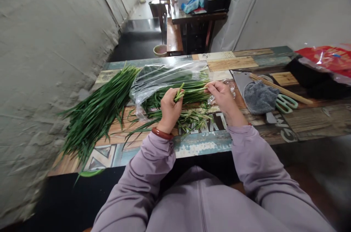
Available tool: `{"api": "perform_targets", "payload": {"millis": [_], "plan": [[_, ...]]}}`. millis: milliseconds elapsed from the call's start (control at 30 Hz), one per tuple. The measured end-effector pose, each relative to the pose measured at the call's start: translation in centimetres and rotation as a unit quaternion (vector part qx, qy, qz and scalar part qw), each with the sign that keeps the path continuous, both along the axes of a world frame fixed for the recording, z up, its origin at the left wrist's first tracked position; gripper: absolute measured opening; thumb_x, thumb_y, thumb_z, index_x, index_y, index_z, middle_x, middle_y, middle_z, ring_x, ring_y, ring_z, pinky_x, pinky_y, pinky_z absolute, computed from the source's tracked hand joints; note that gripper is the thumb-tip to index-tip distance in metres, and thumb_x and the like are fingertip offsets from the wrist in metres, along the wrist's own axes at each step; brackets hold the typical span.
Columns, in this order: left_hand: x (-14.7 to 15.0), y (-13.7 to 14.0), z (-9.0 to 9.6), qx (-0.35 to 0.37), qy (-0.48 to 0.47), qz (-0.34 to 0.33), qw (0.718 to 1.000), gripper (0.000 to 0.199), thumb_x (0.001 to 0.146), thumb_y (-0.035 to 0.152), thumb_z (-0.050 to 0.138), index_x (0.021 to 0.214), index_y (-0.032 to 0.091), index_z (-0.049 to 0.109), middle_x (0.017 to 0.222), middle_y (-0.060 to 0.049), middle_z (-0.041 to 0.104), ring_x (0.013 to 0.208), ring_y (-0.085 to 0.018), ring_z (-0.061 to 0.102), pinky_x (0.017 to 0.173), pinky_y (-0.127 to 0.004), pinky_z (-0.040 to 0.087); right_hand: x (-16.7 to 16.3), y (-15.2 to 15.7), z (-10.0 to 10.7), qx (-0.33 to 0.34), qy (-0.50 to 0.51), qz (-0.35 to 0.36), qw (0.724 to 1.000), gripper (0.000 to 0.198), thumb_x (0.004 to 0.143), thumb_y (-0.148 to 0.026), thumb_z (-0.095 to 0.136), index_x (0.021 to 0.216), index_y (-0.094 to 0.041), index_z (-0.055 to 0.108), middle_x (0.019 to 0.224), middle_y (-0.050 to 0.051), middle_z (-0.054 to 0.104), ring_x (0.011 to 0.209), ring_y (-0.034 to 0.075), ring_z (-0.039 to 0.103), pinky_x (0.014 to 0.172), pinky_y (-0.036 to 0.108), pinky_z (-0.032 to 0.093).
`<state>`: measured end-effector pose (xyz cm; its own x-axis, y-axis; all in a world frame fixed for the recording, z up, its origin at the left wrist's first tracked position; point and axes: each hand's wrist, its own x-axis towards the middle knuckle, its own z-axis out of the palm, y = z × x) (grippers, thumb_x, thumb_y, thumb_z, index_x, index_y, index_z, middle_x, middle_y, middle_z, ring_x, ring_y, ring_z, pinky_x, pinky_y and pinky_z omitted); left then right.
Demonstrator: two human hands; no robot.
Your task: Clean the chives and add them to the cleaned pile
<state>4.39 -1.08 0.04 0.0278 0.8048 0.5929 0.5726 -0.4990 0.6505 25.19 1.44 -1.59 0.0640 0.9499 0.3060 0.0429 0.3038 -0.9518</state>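
My left hand point(170, 109) is closed around a few garlic chives, whose pale stem ends point(180, 94) poke out above the fist. With thumb and fingertips, my right hand point(221, 95) pinches the light stem of a chive just right of the bunch. Beneath and behind both hands lies a bunch of garlic chives point(195, 92), partly covered by a clear plastic bag point(153, 78). A big pile of long green chives point(102, 109) spreads across the table's left end. Trimmed, yellowish leaf scraps point(196, 119) are heaped in front of the bunch.
On the right of the patterned table point(203, 148) are a grey cloth point(260, 97), wooden chopsticks point(285, 90), green-handled scissors point(286, 103) and a red plastic bag point(327, 58). A wall point(55, 42) borders the left side. Behind stand a bench point(174, 36) and another table point(197, 17).
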Motion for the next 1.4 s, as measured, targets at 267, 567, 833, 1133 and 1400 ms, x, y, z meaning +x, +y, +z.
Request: {"api": "perform_targets", "payload": {"millis": [267,567,833,1133,1400], "plan": [[0.2,0.0,-0.3,0.012,0.085,-0.064,0.994,0.020,0.087,0.023,0.062,0.104,0.020,0.073,0.102,-0.008,0.061,0.095,-0.020,0.057,0.083,-0.033,0.046,-0.5,-0.9,0.9,-0.029,-0.002,0.046,0.998,0.035,0.080,-0.056,0.068,0.076,-0.022,0.067,0.071,-0.001,0.066,0.068,0.013,0.062,0.068,0.028,0.051],[-0.3,0.9,-0.3,-0.100,0.124,-0.084,0.984,0.024,0.093,0.032,0.056,0.075,0.019,0.067,0.073,-0.002,0.064,0.076,-0.017,0.053,0.074,-0.029,0.040,-0.7,-0.4,0.2,-0.033,-0.039,0.023,0.998,0.048,0.084,-0.068,0.057,0.073,-0.022,0.066,0.068,0.001,0.066,0.065,0.015,0.062,0.063,0.029,0.051],[-0.4,0.9,-0.5,-0.122,0.085,-0.069,0.987,0.025,0.092,0.033,0.054,0.075,0.018,0.065,0.075,-0.002,0.066,0.074,-0.016,0.053,0.071,-0.028,0.039,-1.3,-0.6,0.5,-0.047,-0.009,0.072,0.996,0.029,0.079,-0.045,0.068,0.094,-0.020,0.067,0.074,-0.001,0.067,0.068,0.012,0.061,0.065,0.025,0.049],[-0.2,0.7,-0.3,-0.116,0.146,-0.083,0.979,0.026,0.094,0.033,0.053,0.075,0.020,0.065,0.073,-0.002,0.065,0.076,-0.017,0.052,0.070,-0.028,0.038,-2.2,-1.3,0.6,0.096,-0.218,-0.032,0.971,0.012,0.085,-0.030,0.061,0.079,-0.022,0.067,0.079,0.002,0.072,0.077,0.018,0.064,0.075,0.031,0.049],[-0.3,0.9,-0.7,-0.088,0.163,-0.071,0.980,0.026,0.094,0.031,0.054,0.072,0.020,0.063,0.072,-0.002,0.064,0.074,-0.018,0.051,0.070,-0.029,0.037,-0.5,-0.2,-0.2,0.028,-0.142,-0.134,0.980,0.043,0.097,-0.054,0.042,0.074,-0.022,0.061,0.062,0.000,0.064,0.058,0.016,0.060,0.062,0.029,0.045]]}}
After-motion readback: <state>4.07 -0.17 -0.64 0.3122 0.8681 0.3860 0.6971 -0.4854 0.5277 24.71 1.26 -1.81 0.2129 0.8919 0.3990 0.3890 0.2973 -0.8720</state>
